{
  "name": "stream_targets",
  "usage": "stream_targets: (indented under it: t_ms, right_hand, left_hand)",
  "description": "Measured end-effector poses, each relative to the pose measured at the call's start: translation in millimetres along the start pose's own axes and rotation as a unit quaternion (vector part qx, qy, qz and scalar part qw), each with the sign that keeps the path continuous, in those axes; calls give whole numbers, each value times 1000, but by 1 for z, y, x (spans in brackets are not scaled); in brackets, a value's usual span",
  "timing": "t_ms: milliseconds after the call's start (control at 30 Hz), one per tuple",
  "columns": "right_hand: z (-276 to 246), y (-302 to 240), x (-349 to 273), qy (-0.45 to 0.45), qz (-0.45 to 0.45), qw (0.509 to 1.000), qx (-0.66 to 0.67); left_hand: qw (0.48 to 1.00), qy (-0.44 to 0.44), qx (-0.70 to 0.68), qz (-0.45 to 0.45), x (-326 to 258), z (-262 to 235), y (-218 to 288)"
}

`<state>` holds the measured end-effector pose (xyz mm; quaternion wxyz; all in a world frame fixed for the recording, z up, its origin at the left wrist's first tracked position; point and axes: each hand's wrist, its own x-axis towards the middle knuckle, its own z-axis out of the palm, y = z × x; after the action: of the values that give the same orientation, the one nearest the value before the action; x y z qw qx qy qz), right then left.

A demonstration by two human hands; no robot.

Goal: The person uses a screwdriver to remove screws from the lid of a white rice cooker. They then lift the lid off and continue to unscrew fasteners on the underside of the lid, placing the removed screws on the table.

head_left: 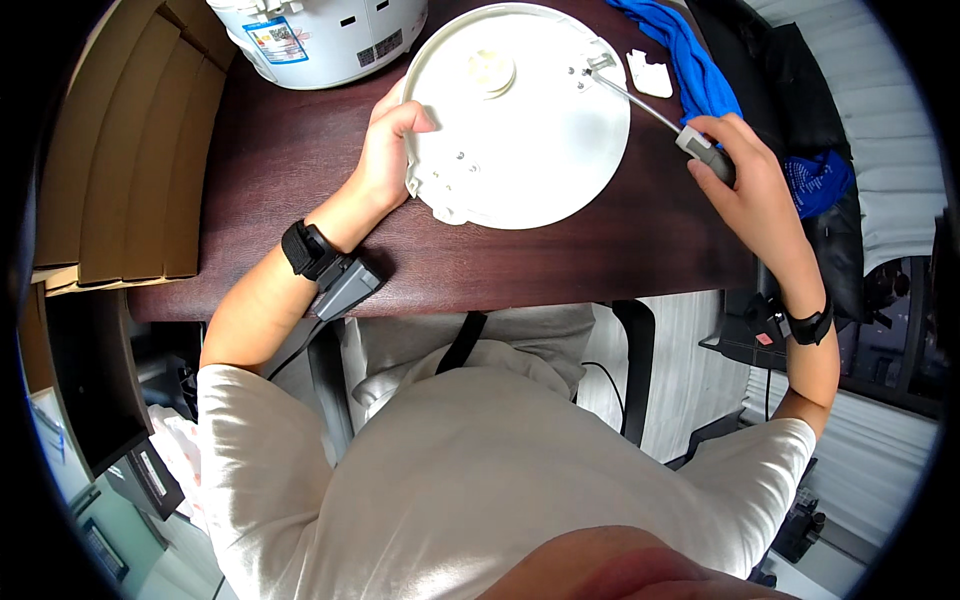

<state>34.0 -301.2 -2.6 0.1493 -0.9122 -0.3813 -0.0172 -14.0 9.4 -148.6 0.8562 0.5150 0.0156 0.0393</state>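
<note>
A round white plastic cover [530, 140], with a round raised part near its top, lies over the dark red table. My left hand [388, 145] grips its left rim, the thumb resting on top and the other fingers hidden beneath. In my right hand [745, 180] is a screwdriver [645, 105] with a grey handle. Its shaft reaches up and left to a small fitting [600, 62] at the cover's upper right edge, beside several small screws or screw holes. A similar group of dark spots [460, 156] shows near the lower left rim.
A white appliance body [330, 45] with a label stands at the back left of the table [270, 180]. Cardboard [130, 150] rises along the left side. Right of the cover are a small white plastic piece [650, 75] and a blue cloth [690, 65].
</note>
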Motion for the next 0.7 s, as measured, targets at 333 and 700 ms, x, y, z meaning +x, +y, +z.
stream_targets:
  t_ms: [333, 700]
  right_hand:
    - [-4, -10, 3, -17, 15, 1000, -15]
    - [-12, -40, 19, -78, 32, 994, -70]
  left_hand:
    - [1000, -10, 5, 15, 1, -3, -2]
    - [1000, -18, -17, 15, -3, 5, 0]
